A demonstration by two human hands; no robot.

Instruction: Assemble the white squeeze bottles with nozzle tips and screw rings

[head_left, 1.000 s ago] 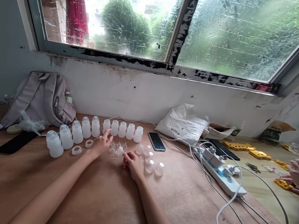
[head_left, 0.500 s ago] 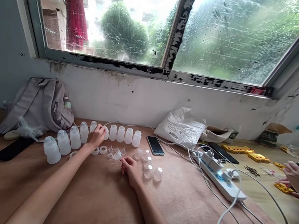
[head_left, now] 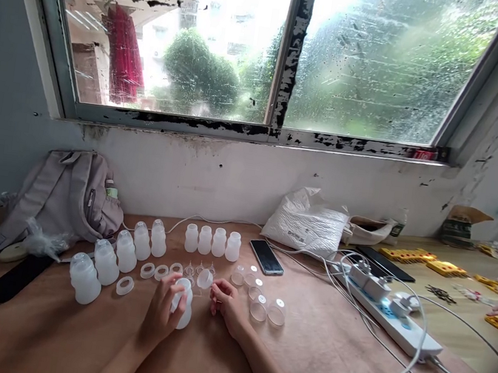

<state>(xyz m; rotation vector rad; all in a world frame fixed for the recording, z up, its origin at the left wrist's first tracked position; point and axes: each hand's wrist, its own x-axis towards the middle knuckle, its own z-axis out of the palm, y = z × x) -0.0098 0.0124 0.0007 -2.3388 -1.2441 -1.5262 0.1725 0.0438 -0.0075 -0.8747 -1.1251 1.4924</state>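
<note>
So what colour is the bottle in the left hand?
Translucent white bottle, clearest in the head view.

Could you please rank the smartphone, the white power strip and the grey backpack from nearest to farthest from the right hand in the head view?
From the right hand:
1. Smartphone, just behind, slightly right.
2. Grey backpack, far left by the wall.
3. White power strip, right; too close to call against the backpack.

Left hand [head_left: 162, 313] grips white bottle [head_left: 183, 304]; right hand [head_left: 226, 301] perhaps pinching.

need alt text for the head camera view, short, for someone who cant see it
A person's left hand grips a small translucent bottle on a wooden table, while the right hand pinches a small clear cap beside it. More bottles and rings line up beneath a rain-streaked window.
</note>
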